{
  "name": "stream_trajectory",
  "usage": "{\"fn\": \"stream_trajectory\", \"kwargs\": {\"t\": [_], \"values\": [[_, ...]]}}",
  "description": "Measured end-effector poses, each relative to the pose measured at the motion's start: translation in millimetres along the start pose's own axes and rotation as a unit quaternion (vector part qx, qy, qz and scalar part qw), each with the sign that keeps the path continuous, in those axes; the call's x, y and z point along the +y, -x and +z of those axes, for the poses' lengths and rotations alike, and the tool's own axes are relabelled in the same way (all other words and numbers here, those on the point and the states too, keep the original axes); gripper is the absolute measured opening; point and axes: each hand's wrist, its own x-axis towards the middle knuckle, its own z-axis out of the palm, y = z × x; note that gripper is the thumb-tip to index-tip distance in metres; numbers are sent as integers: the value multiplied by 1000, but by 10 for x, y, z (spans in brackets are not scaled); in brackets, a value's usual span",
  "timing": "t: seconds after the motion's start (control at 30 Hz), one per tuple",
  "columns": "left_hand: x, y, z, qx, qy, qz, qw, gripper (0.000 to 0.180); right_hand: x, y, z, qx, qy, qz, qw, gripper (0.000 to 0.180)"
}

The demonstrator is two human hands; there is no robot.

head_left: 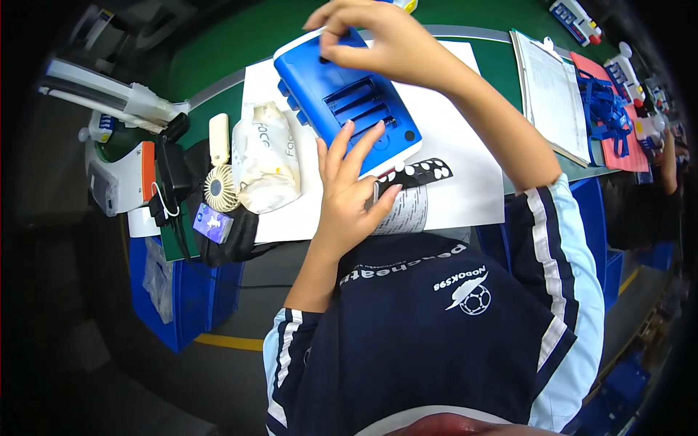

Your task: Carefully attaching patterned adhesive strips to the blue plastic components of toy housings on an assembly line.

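Your one boxy blue plastic device with a white rim (309, 73) lies tilted on one large white paper sheet (472, 152), its slotted battery bay exposed and one round black foot (408, 135) showing at its near right corner. Your left hand (345, 200) is open, two fingertips on the near part of the casing, while your right hand (371, 36) curls over the far end, too blurred to tell whether it grips anything. Near your left thumb lies one black strip with white spots (429, 171); leftward sit one cream handheld fan (220, 187) and one small purple box (212, 223).
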Motion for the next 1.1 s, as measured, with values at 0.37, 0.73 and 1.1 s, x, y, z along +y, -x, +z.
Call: {"fn": "stream_trajectory", "kwargs": {"t": [0.37, 0.73, 1.1], "values": [[-23, -2, 11, -4, 19, -7, 1000, 35, 417, -457, 305, -49, -109, 120, 986, 21], [-49, 10, 50, 4, 21, 5, 1000, 33, 398, -446, 309, -44, -113, 111, 986, 15], [-64, 9, 63, 5, 22, 7, 1000, 31, 369, -445, 311, -45, -124, 143, 981, 16]]}}
